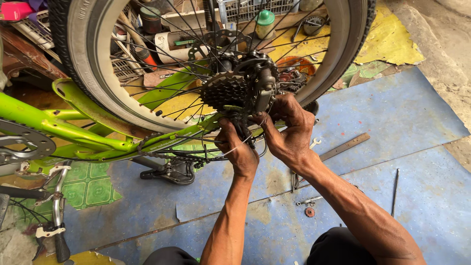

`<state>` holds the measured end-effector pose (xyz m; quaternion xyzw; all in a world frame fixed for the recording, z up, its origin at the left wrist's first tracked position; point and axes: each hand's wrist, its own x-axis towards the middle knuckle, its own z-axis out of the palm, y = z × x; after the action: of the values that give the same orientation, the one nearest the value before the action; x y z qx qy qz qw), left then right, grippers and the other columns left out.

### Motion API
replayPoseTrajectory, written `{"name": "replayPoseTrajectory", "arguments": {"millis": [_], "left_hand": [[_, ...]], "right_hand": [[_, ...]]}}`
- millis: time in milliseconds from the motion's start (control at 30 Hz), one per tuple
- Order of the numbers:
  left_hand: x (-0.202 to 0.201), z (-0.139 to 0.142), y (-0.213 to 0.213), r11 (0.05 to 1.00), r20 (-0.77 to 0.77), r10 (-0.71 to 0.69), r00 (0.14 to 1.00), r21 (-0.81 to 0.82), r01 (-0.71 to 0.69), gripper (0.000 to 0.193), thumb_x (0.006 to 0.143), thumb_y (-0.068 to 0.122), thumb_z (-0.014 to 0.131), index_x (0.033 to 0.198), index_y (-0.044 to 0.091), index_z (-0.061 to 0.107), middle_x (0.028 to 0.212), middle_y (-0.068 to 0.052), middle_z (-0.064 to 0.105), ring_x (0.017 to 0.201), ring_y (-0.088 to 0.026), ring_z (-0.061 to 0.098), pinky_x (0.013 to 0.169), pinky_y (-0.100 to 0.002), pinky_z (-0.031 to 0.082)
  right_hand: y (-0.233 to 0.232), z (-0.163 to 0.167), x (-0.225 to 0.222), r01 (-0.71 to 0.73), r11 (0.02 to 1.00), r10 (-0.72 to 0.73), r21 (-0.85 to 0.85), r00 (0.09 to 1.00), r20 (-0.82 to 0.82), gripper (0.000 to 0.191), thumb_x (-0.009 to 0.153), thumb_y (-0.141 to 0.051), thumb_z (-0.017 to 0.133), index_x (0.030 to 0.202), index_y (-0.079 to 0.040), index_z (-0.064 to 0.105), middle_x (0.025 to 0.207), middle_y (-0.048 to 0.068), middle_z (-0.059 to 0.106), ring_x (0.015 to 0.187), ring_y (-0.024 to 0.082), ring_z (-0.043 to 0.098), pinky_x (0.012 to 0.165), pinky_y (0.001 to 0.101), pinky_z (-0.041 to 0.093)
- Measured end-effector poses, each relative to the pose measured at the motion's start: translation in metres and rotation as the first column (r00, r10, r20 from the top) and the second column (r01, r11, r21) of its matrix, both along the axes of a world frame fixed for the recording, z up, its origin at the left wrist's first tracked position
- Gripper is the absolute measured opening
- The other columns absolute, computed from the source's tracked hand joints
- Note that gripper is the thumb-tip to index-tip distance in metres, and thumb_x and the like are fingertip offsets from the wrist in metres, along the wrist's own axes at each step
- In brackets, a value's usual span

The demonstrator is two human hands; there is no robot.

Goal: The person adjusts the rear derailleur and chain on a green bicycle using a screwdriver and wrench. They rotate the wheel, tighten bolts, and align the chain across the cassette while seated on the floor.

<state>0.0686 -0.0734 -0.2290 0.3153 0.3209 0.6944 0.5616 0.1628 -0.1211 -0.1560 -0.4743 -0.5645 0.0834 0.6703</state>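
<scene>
Both hands, left hand [239, 149] and right hand [289, 128], grip closed on the rear derailleur [258, 93] beside the cassette [223, 91].

The rear wheel [98, 73] runs off the top edge, and both fingertips [255, 120] hide the derailleur.

Green-capped bottle [265, 22] behind wheel; flat metal bar [343, 146], thin rod [394, 192] on blue mat [412, 118]

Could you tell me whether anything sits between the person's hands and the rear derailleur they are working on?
Nothing visible does. The left hand and the right hand are both already on the rear derailleur beside the cassette. Only a thin cable crosses by the left hand's fingers, without blocking them.
</scene>
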Motion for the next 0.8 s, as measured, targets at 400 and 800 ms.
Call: {"name": "replayPoseTrajectory", "arguments": {"millis": [400,800], "left_hand": [[-0.002,0.026,-0.012,0.932,-0.536,0.223,0.814,0.363,-0.017,0.046,0.111,0.043,0.047,0.106,0.001,0.064,0.098,-0.003,0.074,0.086,-0.01,0.068,0.079,-0.028,0.053],[0.0,0.028,-0.017,0.986,-0.04,-0.103,0.994,0.125,0.107,0.053,0.107,0.044,0.052,0.101,-0.005,0.072,0.091,-0.008,0.075,0.079,-0.014,0.066,0.072,-0.031,0.05]], "right_hand": [[-0.001,-0.02,-0.022,-0.025,0.999,0.031,0.024,0.943,-0.331,0.017,0.102,-0.005,0.073,0.109,0.0,0.059,0.096,0.001,0.067,0.085,0.005,0.061,0.075,0.0215,0.052],[-0.004,-0.027,-0.024,0.1,0.994,-0.106,-0.036,0.954,-0.28,0.016,0.101,-0.004,0.073,0.109,0.0,0.059,0.093,-0.001,0.064,0.086,0.004,0.057,0.077,0.021,0.05]]}}
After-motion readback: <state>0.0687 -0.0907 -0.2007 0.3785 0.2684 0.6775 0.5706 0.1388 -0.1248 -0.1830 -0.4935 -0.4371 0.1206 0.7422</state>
